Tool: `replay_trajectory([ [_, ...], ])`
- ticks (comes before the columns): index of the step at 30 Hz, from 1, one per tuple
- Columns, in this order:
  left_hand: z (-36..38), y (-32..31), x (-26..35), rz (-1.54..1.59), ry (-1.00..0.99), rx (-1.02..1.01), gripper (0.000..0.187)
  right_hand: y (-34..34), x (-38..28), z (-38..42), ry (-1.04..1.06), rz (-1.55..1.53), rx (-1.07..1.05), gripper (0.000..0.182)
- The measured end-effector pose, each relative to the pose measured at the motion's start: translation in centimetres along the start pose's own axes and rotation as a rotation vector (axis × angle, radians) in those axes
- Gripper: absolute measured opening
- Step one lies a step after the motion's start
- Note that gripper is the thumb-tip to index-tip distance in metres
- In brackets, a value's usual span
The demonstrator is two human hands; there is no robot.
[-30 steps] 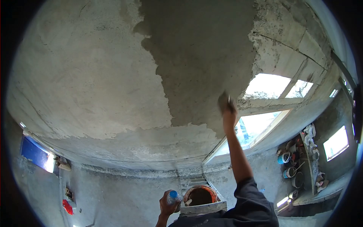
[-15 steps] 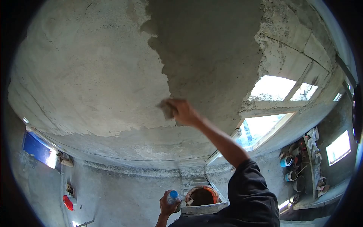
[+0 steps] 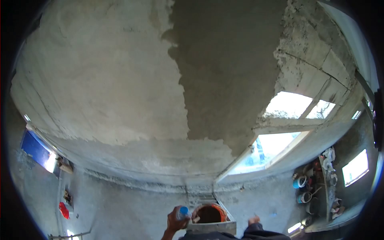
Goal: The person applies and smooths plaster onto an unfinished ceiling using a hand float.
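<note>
My left hand (image 3: 175,221) is wrapped round a clear plastic bottle with a blue cap (image 3: 184,211), just left of an orange-rimmed bucket (image 3: 223,213). The bucket holds dark mortar and stands on the top of a ladder (image 3: 214,228). At the lower edge, right of the bucket, only part of my right hand (image 3: 254,219) shows above the dark sleeve; its fingers are too small and blurred to read. Ahead, a dark, wet-looking plaster patch (image 3: 228,68) covers the wall beside paler plaster (image 3: 104,80).
A window opening (image 3: 264,150) is low on the right of the wall. Several buckets (image 3: 300,182) stand by a plank at the far right. A red object (image 3: 64,210) lies at the lower left, below a blue panel (image 3: 35,148).
My right hand has dropped from the wall, where it held a flat tool, to the lower edge beside the bucket. My left hand still holds the bottle. The view has shifted slightly.
</note>
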State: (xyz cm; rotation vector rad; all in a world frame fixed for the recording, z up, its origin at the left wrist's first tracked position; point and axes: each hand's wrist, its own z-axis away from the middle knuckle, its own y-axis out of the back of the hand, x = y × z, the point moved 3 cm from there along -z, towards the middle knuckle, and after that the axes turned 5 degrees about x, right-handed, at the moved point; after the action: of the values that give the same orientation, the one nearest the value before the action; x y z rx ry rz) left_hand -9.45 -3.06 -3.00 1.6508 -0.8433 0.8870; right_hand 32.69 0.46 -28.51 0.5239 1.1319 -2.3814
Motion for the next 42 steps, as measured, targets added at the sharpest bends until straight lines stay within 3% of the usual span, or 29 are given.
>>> replay_trajectory([
  [1, -0.1, -0.1, 0.0, 0.028, -0.018, 0.025, 0.052, 2.9, 0.0, 0.3, 0.016, 0.015, 0.058, 0.025],
  [3, 0.4, -0.6, -0.8, 0.042, 0.281, -0.075, 0.054, 10.6, 0.8, 5.8, 0.026, 0.054, 0.25, 0.022],
  [8, -0.7, -1.5, 1.1, 0.122, 0.117, -0.085, 0.052, 10.4, 0.1, 5.8, 0.139, 0.076, 0.597, 0.016],
  [9, -0.6, -1.6, 1.1, 0.126, 0.121, -0.09, 0.052, 4.6, -1.5, 5.6, 0.158, 0.122, 0.534, 0.021],
  [11, -0.8, -1.6, 1.1, 0.123, 0.113, -0.1, 0.053, -6.2, -3.8, 3.5, 0.195, 0.102, 0.115, 0.016],
  [12, -0.8, -1.7, 1.1, 0.132, 0.102, -0.092, 0.054, -11.0, -5.1, 2.9, 0.181, 0.035, 0.087, 0.015],
  [13, -0.6, -1.8, 1.1, 0.142, 0.095, -0.083, 0.056, -13.8, -6.2, 0.0, 0.238, 0.002, -0.078, 0.014],
  [16, -0.4, -1.4, 0.8, 0.104, 0.14, -0.088, 0.054, -28.9, -11.5, -0.1, 0.226, -0.02, -0.174, 0.019],
  [17, -0.3, -1.2, 0.7, 0.098, 0.135, -0.092, 0.054, -32.9, -13.4, -0.3, 0.365, -0.075, -0.244, 0.031],
  [18, -0.2, -1.0, 0.5, 0.095, 0.153, -0.085, 0.054, -35.5, -15.6, -1.7, 0.417, 0.045, -0.105, 0.037],
  [19, -0.3, -1.0, 0.2, 0.095, 0.169, -0.076, 0.055, -39.8, -18.1, -0.1, 0.611, 0.13, -0.156, 0.041],
  [21, -0.1, -0.8, -0.6, 0.087, 0.147, -0.055, 0.055, -46.8, -22.3, 1.5, 0.877, 0.173, -0.297, 0.038],
  [23, -0.3, -0.3, -0.5, 0.077, 0.127, -0.031, 0.055, -52.9, -25.0, 4.6, 1.087, 0.226, -0.224, 0.039],
  [25, -0.4, 0.1, 0.3, 0.042, 0.143, -0.019, 0.054, -57.8, -26.6, 9.0, 1.534, 0.434, -0.109, 0.041],
  [27, -0.5, 0.1, 0.4, 0.047, 0.127, 0.0, 0.059, -61.3, -26.7, 11.0, 1.893, 0.497, -0.04, 0.049],
  [29, -0.7, 0.1, 0.4, 0.053, 0.106, 0.017, 0.066, -63.8, -26.5, 9.6, 1.889, 0.564, -0.039, 0.053],
  [31, -0.5, 0.3, 0.3, 0.04, 0.128, -0.006, 0.055, -64.9, -25.2, 7.9, 1.88, 0.637, -0.033, 0.057],
  [33, -0.6, 0.2, -0.2, 0.055, 0.142, -0.013, 0.054, -65.6, -23.1, 7.0, 2.255, 0.741, 0.036, 0.068],
  [34, -0.4, 0.1, -0.5, 0.074, 0.16, -0.016, 0.054, -65.1, -21.7, 6.7, 2.251, 0.747, 0.038, 0.068],
  [36, -0.2, -0.1, -0.9, 0.087, 0.19, -0.031, 0.053, -64.0, -18.3, 6.3, 2.127, 0.96, -0.287, 0.065],
  [37, -0.1, -0.1, -1.0, 0.1, 0.218, -0.043, 0.053, -63.5, -18.3, 6.4, 2.125, 0.962, -0.286, 0.065],
  [39, -0.4, -0.1, -0.5, 0.081, 0.193, -0.034, 0.053, -62.5, -19.9, 6.3, 1.756, 0.705, -0.321, 0.061],
  [40, -0.3, 0.0, -0.2, 0.055, 0.174, -0.026, 0.053, -62.8, -21.5, 6.9, 1.752, 0.707, -0.326, 0.061],
  [42, 0.3, 0.1, -1.2, 0.074, 0.213, -0.034, 0.053, -63.8, -25.2, 8.7, 2.225, 0.526, -0.028, 0.06],
])
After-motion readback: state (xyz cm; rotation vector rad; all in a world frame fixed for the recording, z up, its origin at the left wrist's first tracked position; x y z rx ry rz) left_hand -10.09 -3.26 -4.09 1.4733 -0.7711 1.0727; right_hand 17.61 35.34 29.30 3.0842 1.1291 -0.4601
